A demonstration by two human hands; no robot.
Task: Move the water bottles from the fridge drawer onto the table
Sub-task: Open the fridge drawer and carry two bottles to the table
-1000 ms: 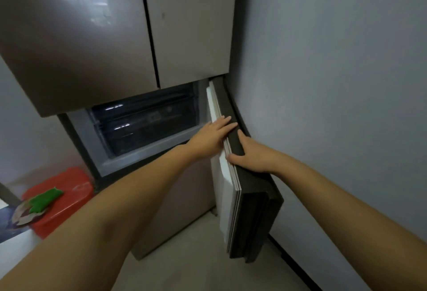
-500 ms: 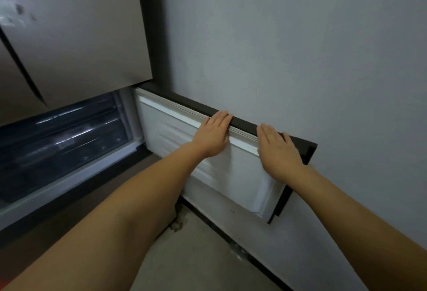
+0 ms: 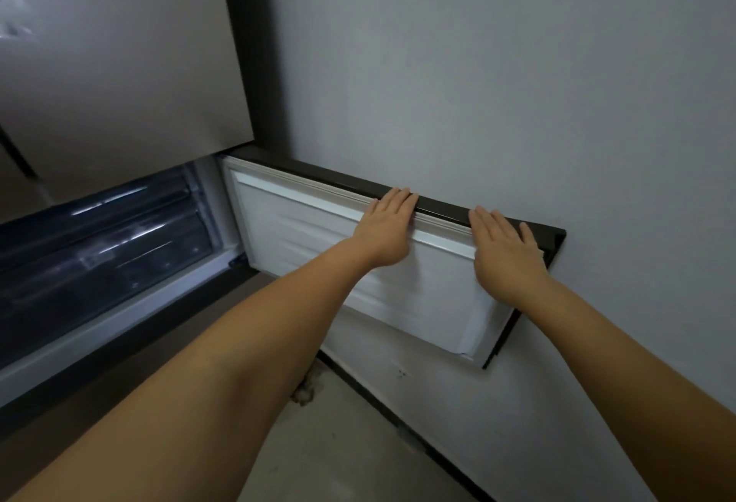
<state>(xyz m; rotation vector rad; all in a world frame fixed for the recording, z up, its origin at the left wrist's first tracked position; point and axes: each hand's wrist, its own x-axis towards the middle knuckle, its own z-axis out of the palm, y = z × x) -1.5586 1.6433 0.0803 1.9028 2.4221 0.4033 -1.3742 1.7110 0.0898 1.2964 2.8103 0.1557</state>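
Both my hands lie flat with straight fingers, holding nothing: my left hand (image 3: 385, 231) at centre frame and my right hand (image 3: 505, 254) just right of it, fingertips over the dark top edge of the open lower fridge door (image 3: 318, 246), which is swung back close to the grey wall (image 3: 498, 83). The fridge drawer (image 3: 99, 234) sits dark at the left of the frame; I can't make out any water bottles through its front, and no counter shows. I judge the door is open far enough. To do this well I should let go gently so it doesn't rebound, then slide the drawer out level.
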